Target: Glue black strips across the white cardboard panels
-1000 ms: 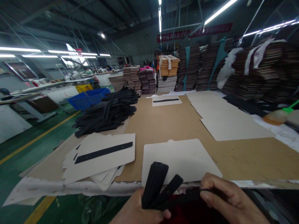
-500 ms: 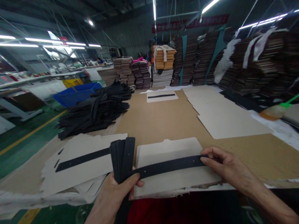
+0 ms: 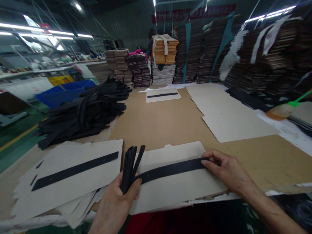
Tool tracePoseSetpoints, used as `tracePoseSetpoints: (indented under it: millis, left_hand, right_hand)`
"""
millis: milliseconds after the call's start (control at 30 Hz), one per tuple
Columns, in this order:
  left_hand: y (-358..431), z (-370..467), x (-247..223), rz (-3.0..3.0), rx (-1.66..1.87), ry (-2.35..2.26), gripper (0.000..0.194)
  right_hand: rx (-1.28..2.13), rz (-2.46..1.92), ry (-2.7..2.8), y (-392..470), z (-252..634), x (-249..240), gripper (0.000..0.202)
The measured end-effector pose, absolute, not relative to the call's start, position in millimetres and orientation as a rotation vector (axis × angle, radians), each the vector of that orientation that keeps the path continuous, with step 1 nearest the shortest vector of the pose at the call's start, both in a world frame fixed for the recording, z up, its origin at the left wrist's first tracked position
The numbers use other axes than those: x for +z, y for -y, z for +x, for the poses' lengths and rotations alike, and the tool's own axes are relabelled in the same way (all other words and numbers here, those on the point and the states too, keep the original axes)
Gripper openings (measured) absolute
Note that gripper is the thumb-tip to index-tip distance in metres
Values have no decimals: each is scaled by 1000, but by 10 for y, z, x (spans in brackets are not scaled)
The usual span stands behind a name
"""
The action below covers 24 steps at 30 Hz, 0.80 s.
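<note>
My left hand (image 3: 119, 198) is closed round a bundle of black strips (image 3: 129, 165) that stands up from the fist. Its thumb also presses the near end of one black strip (image 3: 173, 170). At the other end, my right hand (image 3: 224, 169) pinches that strip between thumb and fingers. The strip stretches across a light grey panel (image 3: 168, 191) at the table's front edge. Left of my left hand lies a pile of similar panels (image 3: 73, 188), the top one bearing a black strip (image 3: 75, 171).
A heap of black strips (image 3: 83, 110) lies at the left, with a blue bin (image 3: 63, 94) behind. Overlapping grey panels (image 3: 226, 110) cover the right side. At the back lies a small panel (image 3: 163, 99). A bottle with a green nozzle (image 3: 280, 111) lies far right; tall stacks (image 3: 268, 71) rise behind.
The bundle in my left hand has turned edge-on and its strips have fanned apart. The view has shifted slightly to the right. Both hands still hold the same strip over the panel.
</note>
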State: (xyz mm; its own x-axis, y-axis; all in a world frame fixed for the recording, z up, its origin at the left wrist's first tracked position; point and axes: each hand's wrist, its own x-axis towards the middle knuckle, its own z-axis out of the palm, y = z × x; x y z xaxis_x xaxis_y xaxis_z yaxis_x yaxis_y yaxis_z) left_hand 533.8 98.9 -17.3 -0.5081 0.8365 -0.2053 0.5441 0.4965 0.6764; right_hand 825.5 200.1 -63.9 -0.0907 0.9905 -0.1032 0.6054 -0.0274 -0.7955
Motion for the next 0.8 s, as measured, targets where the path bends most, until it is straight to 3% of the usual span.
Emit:
tracePoseSetpoints:
  millis: [800]
  left_hand:
    - [-1093,5362,-211,1286,523,-2311,27]
  right_hand:
    - [746,-1777,1874,-2002,8231,-723,26]
